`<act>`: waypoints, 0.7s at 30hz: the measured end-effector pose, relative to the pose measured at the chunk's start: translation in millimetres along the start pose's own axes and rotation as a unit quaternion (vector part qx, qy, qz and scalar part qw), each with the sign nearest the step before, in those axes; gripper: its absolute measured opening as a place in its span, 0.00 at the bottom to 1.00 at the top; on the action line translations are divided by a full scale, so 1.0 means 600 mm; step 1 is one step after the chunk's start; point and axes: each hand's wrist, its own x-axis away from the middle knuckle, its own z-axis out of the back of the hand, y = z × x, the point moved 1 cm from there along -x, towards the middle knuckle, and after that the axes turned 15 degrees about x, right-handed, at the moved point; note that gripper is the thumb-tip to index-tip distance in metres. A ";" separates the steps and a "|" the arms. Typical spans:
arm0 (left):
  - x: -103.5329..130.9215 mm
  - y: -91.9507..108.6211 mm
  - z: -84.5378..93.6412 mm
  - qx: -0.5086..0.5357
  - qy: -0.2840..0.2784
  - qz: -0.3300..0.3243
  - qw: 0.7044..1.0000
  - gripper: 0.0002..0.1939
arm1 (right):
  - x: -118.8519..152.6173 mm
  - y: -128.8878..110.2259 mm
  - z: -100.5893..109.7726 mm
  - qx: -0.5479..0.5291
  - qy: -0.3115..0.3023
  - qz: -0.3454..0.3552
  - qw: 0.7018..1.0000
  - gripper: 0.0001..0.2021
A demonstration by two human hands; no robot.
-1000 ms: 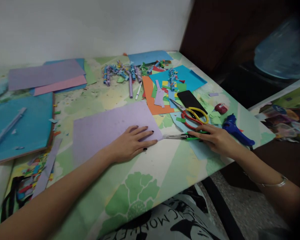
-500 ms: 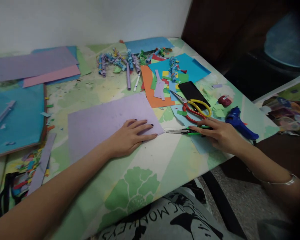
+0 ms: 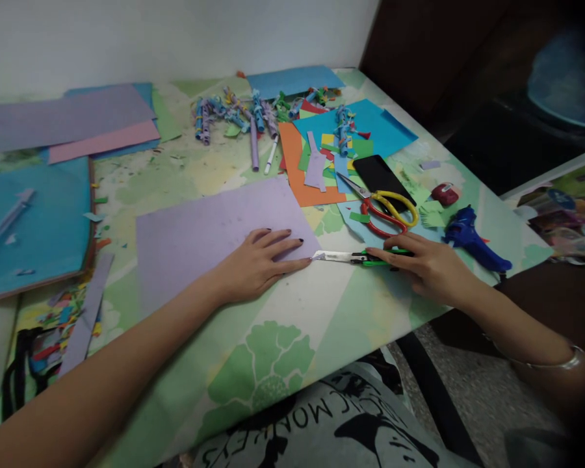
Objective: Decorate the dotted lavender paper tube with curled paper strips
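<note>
A lilac sheet of paper (image 3: 199, 234) lies on the table in front of me. My left hand (image 3: 258, 263) rests flat on its right part, fingers spread and pointing right. My right hand (image 3: 419, 263) is closed around a green and black utility knife (image 3: 341, 257). Its long blade points left, and the tip touches or nearly touches the sheet's right corner, close to my left fingertips. Just beyond my right hand lie scissors (image 3: 387, 208) with one red and one yellow handle.
Behind the scissors lies a black phone (image 3: 380, 179). At the right are a blue glue gun (image 3: 475, 240) and a dark red object (image 3: 445, 193). Rolled paper pieces (image 3: 234, 117) sit at the back. At the left are stacked coloured sheets (image 3: 68, 123) and a blue folder-like board (image 3: 39, 227).
The knife's blade tip has shifted slightly left against the paper's corner. The whole view has moved a little; my left hand stays flat on the sheet.
</note>
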 end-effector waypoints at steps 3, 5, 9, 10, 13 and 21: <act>0.000 0.001 0.000 -0.001 -0.005 0.004 1.000 0.24 | -0.003 -0.008 0.002 0.013 -0.001 0.004 1.000 0.33; 0.000 0.001 0.000 0.002 -0.003 0.004 1.000 0.24 | -0.004 -0.013 0.003 0.012 -0.002 0.009 1.000 0.33; 0.000 0.001 -0.002 0.003 0.002 0.002 1.000 0.23 | -0.007 -0.019 0.004 0.014 0.003 0.012 1.000 0.31; 0.000 0.001 -0.002 0.000 0.003 0.001 1.000 0.23 | -0.008 -0.021 0.004 0.016 0.003 0.012 1.000 0.30; 0.000 0.002 -0.002 -0.005 0.005 -0.001 1.000 0.24 | -0.009 -0.027 0.004 0.016 0.000 0.012 1.000 0.29; 0.001 0.003 -0.001 -0.005 0.001 0.001 1.000 0.24 | -0.013 -0.043 0.007 0.020 -0.005 0.004 1.000 0.27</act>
